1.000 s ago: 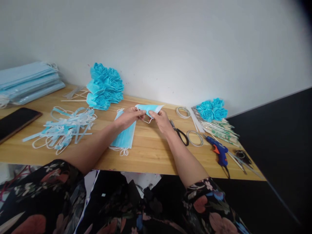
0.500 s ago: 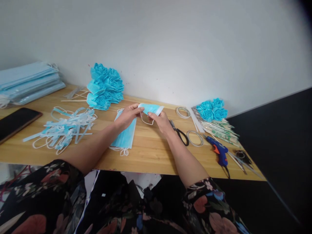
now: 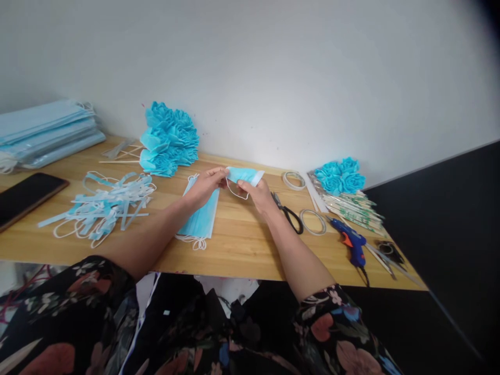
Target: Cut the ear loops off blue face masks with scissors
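Note:
Between my two hands, above the table, is a blue face mask with white edges, folded or bunched narrow. My left hand pinches its left end. The right end is gripped by my right hand, thumb on top. A white ear loop hangs below it between the hands. Beneath my left wrist lie flat blue masks, their white loops toward the front edge. Black-handled scissors rest just right of my right hand, partly behind my wrist.
Left on the wooden table are cut strips and loops, a phone, bagged masks and blue flowers. Right are tape rolls, more flowers, wrapped sticks and a blue glue gun.
My left fingers have shifted slightly right along the mask's left end, covering more of it. My right hand has barely moved and keeps its hold.

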`<state>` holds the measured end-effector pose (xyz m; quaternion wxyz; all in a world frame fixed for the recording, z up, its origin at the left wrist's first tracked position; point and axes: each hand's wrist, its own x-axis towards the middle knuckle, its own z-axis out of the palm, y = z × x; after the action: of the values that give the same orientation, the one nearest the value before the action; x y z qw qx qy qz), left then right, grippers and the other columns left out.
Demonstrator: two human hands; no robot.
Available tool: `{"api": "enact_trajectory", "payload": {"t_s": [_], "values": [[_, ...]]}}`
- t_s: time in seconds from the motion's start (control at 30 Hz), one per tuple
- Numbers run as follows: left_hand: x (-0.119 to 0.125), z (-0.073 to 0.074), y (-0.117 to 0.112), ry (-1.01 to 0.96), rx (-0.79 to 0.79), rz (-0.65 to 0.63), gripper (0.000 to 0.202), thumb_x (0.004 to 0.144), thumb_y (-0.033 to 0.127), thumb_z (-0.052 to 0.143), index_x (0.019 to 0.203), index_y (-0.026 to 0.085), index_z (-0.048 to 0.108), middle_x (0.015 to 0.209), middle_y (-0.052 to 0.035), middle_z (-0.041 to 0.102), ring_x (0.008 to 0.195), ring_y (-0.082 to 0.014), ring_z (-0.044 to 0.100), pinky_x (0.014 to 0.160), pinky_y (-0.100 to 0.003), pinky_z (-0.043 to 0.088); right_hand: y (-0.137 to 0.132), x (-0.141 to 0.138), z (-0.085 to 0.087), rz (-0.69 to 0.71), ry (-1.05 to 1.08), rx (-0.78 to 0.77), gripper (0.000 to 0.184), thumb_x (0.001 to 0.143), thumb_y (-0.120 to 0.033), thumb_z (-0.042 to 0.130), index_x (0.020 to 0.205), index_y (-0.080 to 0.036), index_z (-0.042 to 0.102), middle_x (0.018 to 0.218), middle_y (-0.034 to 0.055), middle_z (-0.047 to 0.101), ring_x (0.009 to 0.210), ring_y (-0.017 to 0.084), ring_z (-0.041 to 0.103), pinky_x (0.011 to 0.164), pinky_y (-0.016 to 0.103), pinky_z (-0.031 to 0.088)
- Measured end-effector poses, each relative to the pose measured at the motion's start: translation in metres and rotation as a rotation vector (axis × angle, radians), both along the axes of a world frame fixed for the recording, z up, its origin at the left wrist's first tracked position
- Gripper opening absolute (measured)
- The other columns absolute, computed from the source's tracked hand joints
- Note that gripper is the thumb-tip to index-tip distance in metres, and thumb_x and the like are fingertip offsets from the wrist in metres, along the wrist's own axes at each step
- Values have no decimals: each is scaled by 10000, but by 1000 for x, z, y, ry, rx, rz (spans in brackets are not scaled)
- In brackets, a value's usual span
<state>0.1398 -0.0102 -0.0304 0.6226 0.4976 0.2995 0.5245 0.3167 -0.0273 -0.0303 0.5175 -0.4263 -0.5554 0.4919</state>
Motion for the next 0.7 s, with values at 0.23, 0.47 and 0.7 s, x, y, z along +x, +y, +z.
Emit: {"api": "enact_trajectory", "payload": {"t_s": [0.23, 0.47, 0.7], "values": [[1, 0, 3, 12, -23, 19, 414, 847, 559, 647, 748, 158, 668, 743, -50, 671, 714, -169, 605, 701, -286, 490, -1, 2, 1, 57, -49, 18, 308, 674, -469, 799, 703, -206, 642, 687, -4, 647, 620, 149, 579, 642, 318, 492], [-2, -1, 0, 9, -46, -17, 321, 690, 442, 838, 780, 152, 734, 697, -31, 693, 646, -161, 616, 680, -298, 498, -7, -2, -3, 144, -166, -27, 340, 693, -507, 804, 739, -188, 694, 720, 18, 694, 662, 162, 600, 654, 302, 479], [-3, 0, 1, 95, 20, 23, 383, 595, 440, 890, 825, 157, 772, 770, -34, 730, 707, -180, 638, 696, -310, 515, 4, 5, 7, -65, 141, -11, 487, 644, -625, 798, 868, -202, 709, 809, -7, 690, 729, 147, 596, 732, 293, 511]]}}
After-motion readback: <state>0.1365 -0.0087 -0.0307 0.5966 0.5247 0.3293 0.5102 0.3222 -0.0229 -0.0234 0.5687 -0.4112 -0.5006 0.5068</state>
